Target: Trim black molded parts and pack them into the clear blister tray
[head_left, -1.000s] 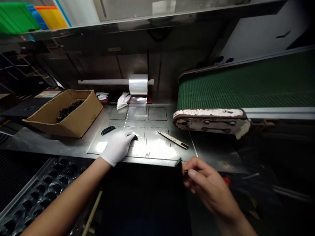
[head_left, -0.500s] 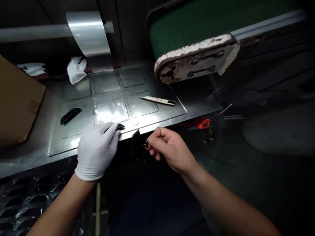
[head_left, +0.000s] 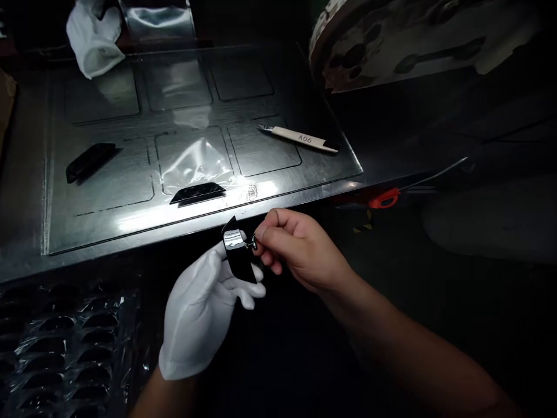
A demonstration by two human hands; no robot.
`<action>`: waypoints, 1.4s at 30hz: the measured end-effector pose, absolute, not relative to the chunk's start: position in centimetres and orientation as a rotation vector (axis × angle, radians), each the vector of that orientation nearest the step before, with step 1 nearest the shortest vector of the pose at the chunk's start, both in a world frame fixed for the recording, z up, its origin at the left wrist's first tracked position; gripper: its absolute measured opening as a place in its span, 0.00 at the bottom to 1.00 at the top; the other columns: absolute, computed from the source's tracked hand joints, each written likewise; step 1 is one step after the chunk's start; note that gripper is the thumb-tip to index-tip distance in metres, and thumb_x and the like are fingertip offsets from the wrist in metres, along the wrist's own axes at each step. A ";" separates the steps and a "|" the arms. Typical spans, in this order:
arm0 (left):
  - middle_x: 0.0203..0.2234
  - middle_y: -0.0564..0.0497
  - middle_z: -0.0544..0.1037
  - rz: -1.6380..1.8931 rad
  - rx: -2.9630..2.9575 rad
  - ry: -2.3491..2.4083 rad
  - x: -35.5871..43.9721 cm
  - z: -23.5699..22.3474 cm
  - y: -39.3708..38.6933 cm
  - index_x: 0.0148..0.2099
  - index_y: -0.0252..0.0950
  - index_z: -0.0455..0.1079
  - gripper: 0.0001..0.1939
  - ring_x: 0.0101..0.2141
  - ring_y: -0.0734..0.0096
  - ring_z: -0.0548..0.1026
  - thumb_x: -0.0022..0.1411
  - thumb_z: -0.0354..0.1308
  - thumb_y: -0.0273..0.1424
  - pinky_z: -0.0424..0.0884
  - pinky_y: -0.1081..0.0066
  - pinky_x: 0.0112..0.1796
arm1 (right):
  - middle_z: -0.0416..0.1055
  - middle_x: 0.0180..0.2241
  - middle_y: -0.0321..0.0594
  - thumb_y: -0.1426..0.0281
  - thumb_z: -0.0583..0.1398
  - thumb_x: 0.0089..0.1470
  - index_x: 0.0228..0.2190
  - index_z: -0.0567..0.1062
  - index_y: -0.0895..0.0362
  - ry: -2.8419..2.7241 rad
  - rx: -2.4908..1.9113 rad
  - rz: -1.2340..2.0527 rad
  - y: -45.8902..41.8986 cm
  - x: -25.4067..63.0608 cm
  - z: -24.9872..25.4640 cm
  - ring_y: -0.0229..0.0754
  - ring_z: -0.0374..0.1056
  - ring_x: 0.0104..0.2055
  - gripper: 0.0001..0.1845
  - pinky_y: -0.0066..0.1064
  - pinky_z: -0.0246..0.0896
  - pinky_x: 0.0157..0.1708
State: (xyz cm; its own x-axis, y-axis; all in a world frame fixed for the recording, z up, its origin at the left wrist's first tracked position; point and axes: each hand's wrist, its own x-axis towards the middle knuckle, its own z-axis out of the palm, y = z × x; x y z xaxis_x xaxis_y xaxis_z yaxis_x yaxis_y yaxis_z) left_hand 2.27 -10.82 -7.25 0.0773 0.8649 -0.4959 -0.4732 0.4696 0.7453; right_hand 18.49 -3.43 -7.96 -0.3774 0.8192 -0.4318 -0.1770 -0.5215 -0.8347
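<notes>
Resting against the gloved left hand (head_left: 202, 313), a black part (head_left: 238, 255) meets right-hand fingers (head_left: 265, 232).

One marking can be read: "A06", hand-written in dark characters on the pale handle of the slim knife (head_left: 300, 138) that lies on the far right part of the metal surface (head_left: 130, 217). The characters run along the handle, nearer its dark right end than its blade tip on the left. A faint stamped mark near the surface's near edge, right of the middle, is too blurred to read.
</notes>
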 end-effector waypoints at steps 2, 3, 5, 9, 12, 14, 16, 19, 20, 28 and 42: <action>0.34 0.44 0.81 1.049 0.330 0.953 2.4 -7.5 -10.5 0.56 0.33 0.75 0.20 0.28 0.66 0.79 0.75 0.52 0.41 0.73 0.73 0.25 | 0.76 0.26 0.32 0.70 0.66 0.58 0.29 0.73 0.58 -0.976 -1.188 1.949 -3.5 18.2 -8.2 0.29 0.69 0.23 0.08 0.15 0.62 0.18; 0.34 0.44 0.81 1.054 0.308 0.922 2.4 -7.7 -10.3 0.57 0.33 0.74 0.20 0.28 0.67 0.79 0.75 0.52 0.41 0.73 0.73 0.25 | 0.76 0.26 0.32 0.70 0.65 0.59 0.30 0.73 0.58 -1.005 -1.198 1.938 -3.6 18.2 -8.2 0.29 0.69 0.23 0.08 0.15 0.62 0.18; 0.34 0.44 0.82 1.059 0.278 0.910 2.3 -8.0 -10.2 0.58 0.34 0.74 0.20 0.28 0.66 0.80 0.75 0.53 0.42 0.74 0.73 0.26 | 0.77 0.28 0.33 0.69 0.64 0.62 0.32 0.73 0.57 -1.117 -1.200 1.849 -3.9 18.2 -8.2 0.30 0.70 0.24 0.06 0.17 0.64 0.19; 0.29 0.39 0.81 0.992 0.176 0.965 2.1 -8.8 -10.4 0.46 0.27 0.78 0.32 0.26 0.65 0.80 0.74 0.47 0.52 0.75 0.73 0.27 | 0.80 0.37 0.41 0.75 0.64 0.63 0.41 0.77 0.57 -1.690 -0.892 1.185 -4.3 19.0 -8.2 0.39 0.78 0.39 0.04 0.28 0.75 0.37; 0.27 0.40 0.82 1.038 0.177 0.816 1.8 -9.5 -10.9 0.48 0.28 0.79 0.34 0.27 0.64 0.80 0.71 0.50 0.55 0.75 0.74 0.26 | 0.80 0.41 0.50 0.81 0.62 0.61 0.41 0.78 0.61 -2.032 -0.526 0.771 -4.0 19.8 -8.5 0.44 0.77 0.44 0.07 0.34 0.76 0.44; 0.30 0.42 0.83 1.089 0.228 0.699 1.5 -9.8 -11.2 0.53 0.31 0.78 0.26 0.27 0.65 0.81 0.71 0.56 0.50 0.75 0.75 0.25 | 0.80 0.43 0.52 0.82 0.60 0.62 0.41 0.78 0.62 -2.125 -0.459 0.708 -3.8 20.2 -8.9 0.43 0.77 0.45 0.08 0.33 0.77 0.43; 0.33 0.45 0.84 1.117 0.265 0.620 1.4 -10.1 -11.6 0.57 0.35 0.77 0.20 0.28 0.66 0.82 0.71 0.59 0.42 0.76 0.75 0.26 | 0.79 0.45 0.51 0.82 0.60 0.62 0.42 0.78 0.62 -2.156 -0.456 0.722 -3.9 20.4 -9.3 0.43 0.77 0.46 0.09 0.33 0.77 0.44; 0.34 0.47 0.84 1.160 0.278 0.581 1.4 -10.3 -11.9 0.60 0.38 0.75 0.19 0.31 0.68 0.82 0.71 0.59 0.38 0.77 0.76 0.28 | 0.77 0.48 0.51 0.82 0.63 0.60 0.45 0.76 0.60 -2.088 -0.493 0.908 -4.4 20.4 -9.4 0.44 0.75 0.50 0.12 0.35 0.75 0.49; 0.34 0.48 0.84 1.175 0.281 0.579 1.5 -10.4 -12.0 0.60 0.39 0.75 0.19 0.31 0.69 0.82 0.71 0.60 0.37 0.77 0.76 0.29 | 0.75 0.50 0.50 0.80 0.64 0.60 0.48 0.75 0.59 -2.008 -0.553 1.036 -4.5 20.4 -9.3 0.44 0.75 0.50 0.14 0.35 0.75 0.48; 0.36 0.50 0.85 0.924 0.458 0.951 0.4 -9.5 -12.0 0.53 0.43 0.79 0.20 0.38 0.63 0.83 0.59 0.72 0.30 0.80 0.69 0.42 | 0.72 0.29 0.33 0.63 0.65 0.64 0.38 0.76 0.57 -1.590 -0.968 2.114 -3.6 20.0 -8.7 0.32 0.68 0.29 0.10 0.21 0.64 0.28; 0.49 0.41 0.80 1.178 0.515 1.053 -4.6 -5.7 -11.7 0.59 0.39 0.71 0.26 0.46 0.50 0.80 0.64 0.67 0.45 0.80 0.52 0.40 | 0.77 0.32 0.37 0.72 0.62 0.63 0.39 0.75 0.52 -2.407 -0.509 1.141 0.3 13.8 -3.3 0.40 0.74 0.31 0.03 0.28 0.71 0.30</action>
